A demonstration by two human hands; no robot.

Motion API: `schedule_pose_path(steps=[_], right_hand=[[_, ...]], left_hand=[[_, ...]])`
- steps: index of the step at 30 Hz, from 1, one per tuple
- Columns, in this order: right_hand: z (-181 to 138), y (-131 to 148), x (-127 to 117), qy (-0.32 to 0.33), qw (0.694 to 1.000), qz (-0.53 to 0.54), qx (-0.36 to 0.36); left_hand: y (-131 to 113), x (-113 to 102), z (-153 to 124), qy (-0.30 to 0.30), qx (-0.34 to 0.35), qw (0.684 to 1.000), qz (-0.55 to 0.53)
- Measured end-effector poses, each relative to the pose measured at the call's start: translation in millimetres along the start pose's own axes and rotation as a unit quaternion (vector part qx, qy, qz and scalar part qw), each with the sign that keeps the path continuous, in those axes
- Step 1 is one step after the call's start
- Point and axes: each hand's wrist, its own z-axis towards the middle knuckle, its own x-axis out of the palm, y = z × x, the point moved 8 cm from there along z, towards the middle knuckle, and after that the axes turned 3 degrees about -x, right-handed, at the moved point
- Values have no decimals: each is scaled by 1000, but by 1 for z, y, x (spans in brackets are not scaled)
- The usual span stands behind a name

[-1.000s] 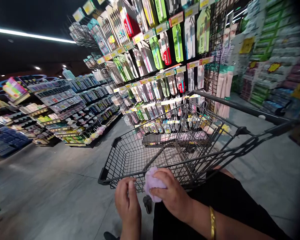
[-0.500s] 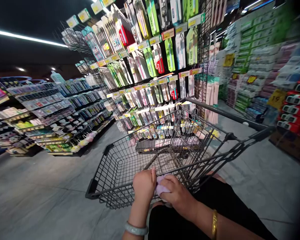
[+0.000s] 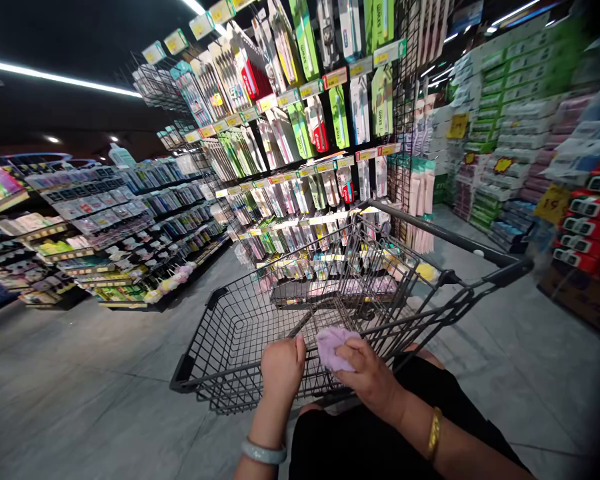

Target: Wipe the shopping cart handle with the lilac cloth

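Observation:
A dark grey wire shopping cart [image 3: 183, 373] stands sideways in front of me. My left hand [image 3: 283, 365] is closed around the near top rail of its basket, thumb up. Bunched in my right hand [image 3: 370, 379] is a light purple cloth [image 3: 334, 347], its fingers wrapped over the right side of it. The cloth is at the near rail, just right of my left hand; I cannot tell whether it touches the metal. Through the wire, the cart's basket shows bare mesh. The cart's push handle [image 3: 440, 233] lies to the upper right.
Beyond the cart rises a rack of packaged toothbrushes [image 3: 300, 127]. Other stocked shelves [image 3: 95, 220] stand at left. Stacked packs [image 3: 510, 133] and red packs [image 3: 585, 227] line the right side. Grey floor [image 3: 105, 373] surrounds the cart.
My right hand has moved slightly up and right with the purple cloth, which now shows more and is apart from my left hand. The left hand keeps its grip on the rail.

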Motion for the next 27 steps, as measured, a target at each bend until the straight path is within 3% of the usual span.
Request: schedule_pose_path(steps=[3, 9, 12, 15, 19, 22, 27], right_hand=[[-14, -1, 13, 37, 999, 15, 8], [-8, 5, 4, 24, 996, 70, 46], [-14, 5, 13, 40, 995, 73, 51], [-23, 1, 19, 69, 992, 87, 57], [-17, -10, -9, 54, 993, 81, 72], [-17, -20, -25, 51, 995, 59, 69], [-46, -37, -13, 88, 985, 80, 127]], left_hand=[[0, -1, -1, 3, 0, 1000, -10], [-8, -12, -4, -11, 0, 1000, -10], [-30, -22, -2, -37, 13, 999, -34], [-64, -24, 6, -22, 50, 996, -73], [-94, -21, 21, -2, 72, 993, -96], [-95, -12, 30, 28, 32, 995, -95], [-87, 2, 33, 96, -11, 993, -72]])
